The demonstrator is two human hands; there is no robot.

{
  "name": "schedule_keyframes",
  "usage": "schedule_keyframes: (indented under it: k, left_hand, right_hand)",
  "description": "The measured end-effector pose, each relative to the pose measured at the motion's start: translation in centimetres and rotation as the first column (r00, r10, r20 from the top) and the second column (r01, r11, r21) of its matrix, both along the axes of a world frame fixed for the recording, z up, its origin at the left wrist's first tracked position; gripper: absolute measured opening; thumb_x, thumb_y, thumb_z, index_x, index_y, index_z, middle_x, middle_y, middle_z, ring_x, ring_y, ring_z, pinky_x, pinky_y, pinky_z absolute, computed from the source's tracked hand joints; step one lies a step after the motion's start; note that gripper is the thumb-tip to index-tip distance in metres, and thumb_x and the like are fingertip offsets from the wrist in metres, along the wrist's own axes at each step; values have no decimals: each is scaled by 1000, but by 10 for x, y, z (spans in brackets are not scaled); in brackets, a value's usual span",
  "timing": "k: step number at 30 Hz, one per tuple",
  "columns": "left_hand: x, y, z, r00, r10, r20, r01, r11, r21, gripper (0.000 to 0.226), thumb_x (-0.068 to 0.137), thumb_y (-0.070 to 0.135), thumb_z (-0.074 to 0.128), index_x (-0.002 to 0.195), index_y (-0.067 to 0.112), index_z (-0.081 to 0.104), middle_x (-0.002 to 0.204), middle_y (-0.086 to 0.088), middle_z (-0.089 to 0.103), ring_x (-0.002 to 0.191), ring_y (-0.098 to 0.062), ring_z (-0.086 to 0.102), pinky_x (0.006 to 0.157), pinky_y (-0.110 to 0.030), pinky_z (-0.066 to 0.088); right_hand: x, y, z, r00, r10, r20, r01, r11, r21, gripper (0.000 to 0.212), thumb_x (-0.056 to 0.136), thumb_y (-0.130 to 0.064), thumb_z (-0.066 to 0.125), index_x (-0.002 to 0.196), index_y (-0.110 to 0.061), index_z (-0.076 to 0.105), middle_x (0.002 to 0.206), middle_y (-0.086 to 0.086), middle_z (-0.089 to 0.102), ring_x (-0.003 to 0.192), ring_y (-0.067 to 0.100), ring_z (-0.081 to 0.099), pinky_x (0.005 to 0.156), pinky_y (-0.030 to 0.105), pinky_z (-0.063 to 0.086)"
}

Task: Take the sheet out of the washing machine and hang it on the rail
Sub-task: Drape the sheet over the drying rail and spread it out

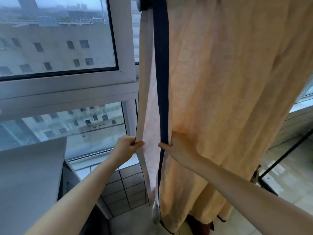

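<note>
Pinching the pale edge of the peach, navy-trimmed fabric sheet (220, 82) with my left hand (127, 144), my right hand (177, 146) gripping its navy edge at three o'clock, sheet hanging from twelve o'clock.

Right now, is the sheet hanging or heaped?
Hanging: the sheet drapes down from overhead, left hand and right hand pinching its edges.

A large window (94, 17) in a white frame (67, 89) fills the left side, with a lower pane (67, 131) beneath; dull grey daylight comes through; pale buildings (55, 53) with rows of small dark windows stand outside; below the sill the wall (125, 187) is grey tile with dark grout; the floor (288, 197) is pale and glossy.
</note>
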State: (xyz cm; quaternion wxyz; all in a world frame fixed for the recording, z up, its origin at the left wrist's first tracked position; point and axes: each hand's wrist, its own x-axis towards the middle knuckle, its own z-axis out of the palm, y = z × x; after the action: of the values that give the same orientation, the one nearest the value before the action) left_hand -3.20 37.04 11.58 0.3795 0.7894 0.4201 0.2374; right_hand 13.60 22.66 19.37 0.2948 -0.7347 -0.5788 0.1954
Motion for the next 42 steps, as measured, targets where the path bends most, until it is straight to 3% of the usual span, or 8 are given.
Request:
schedule_keyframes:
  k: [8, 11, 13, 17, 28, 32, 36, 42]
  left_hand:
    - [7, -10, -2, 998, 6, -63, -2, 998, 68, 43, 90, 26, 65, 68, -10, 58, 67, -23, 60, 59, -26, 53, 65, -43, 52]
    - [0, -6, 9, 998, 54, 10, -55, 982, 183, 42, 90, 26, 64, 68, -10, 61, 70, -25, 64, 62, -35, 60, 65, -45, 53]
    - [-5, -6, 12, 998, 43, -36, -32, 962, 271, 44, 90, 24, 65, 61, -7, 55, 57, -21, 55, 52, -30, 47, 54, -39, 44]
    - [-11, -13, 10, 994, 16, -109, 21, 942, 334, 46, 88, 19, 67, 53, 6, 41, 51, -6, 35, 51, -19, 27, 53, -30, 25]
    - [-7, -34, -9, 996, -1, -84, 14, 986, 163, 43, 88, 23, 67, 51, 14, 45, 53, 1, 37, 51, -15, 30, 52, -24, 26]
    - [-4, -33, -19, 998, -15, -54, 15, 1000, 2, 32, 87, 25, 67, 70, -2, 66, 70, -17, 65, 64, -29, 59, 66, -39, 50]
    - [-8, -40, -29, 1000, -7, 21, 8, 999, -38, 21, 87, 29, 67, 79, 10, 72, 81, -9, 71, 77, -28, 67, 76, -51, 55]
    - [-8, -67, -37, 998, 30, 51, -25, 995, -97, 11, 88, 17, 66, 85, 13, 76, 77, 1, 74, 70, -11, 66, 67, -29, 54]
  right_hand:
    - [3, 0, -18, 981, -42, 190, 56, 996, -67, 32, 95, -33, 54, 77, -6, 57, 69, 1, 54, 70, 19, 57, 63, 28, 45]
    - [9, 2, -20, 937, -30, 349, 84, 986, -143, 29, 99, -29, 46, 86, -5, 57, 86, 8, 61, 81, 21, 57, 68, 27, 39]
    - [11, 2, -26, 936, -71, 344, 128, 981, -148, 28, 100, -28, 46, 97, -4, 60, 95, 10, 63, 84, 21, 58, 68, 27, 39]
    - [12, 3, -29, 927, -136, 351, 169, 984, -65, 22, 97, -30, 51, 87, -12, 59, 74, -2, 53, 68, 17, 54, 60, 26, 38]
    - [-4, -5, -31, 966, -39, 254, 42, 999, -9, 40, 95, -36, 53, 60, -24, 37, 60, -10, 41, 53, 3, 39, 49, 20, 32]
    - [-7, -8, -40, 994, -13, 110, 6, 998, 67, 26, 95, -33, 53, 78, -14, 57, 66, -1, 55, 59, 13, 54, 61, 31, 49]
    - [-9, -15, -51, 997, -3, 72, -5, 994, 105, 22, 98, -32, 49, 95, -14, 61, 72, 1, 61, 62, 15, 59, 61, 29, 50]
    - [-7, -17, -76, 970, -174, 167, 159, 982, 100, 24, 96, -40, 48, 78, -25, 47, 57, -8, 47, 49, 8, 47, 50, 24, 41]
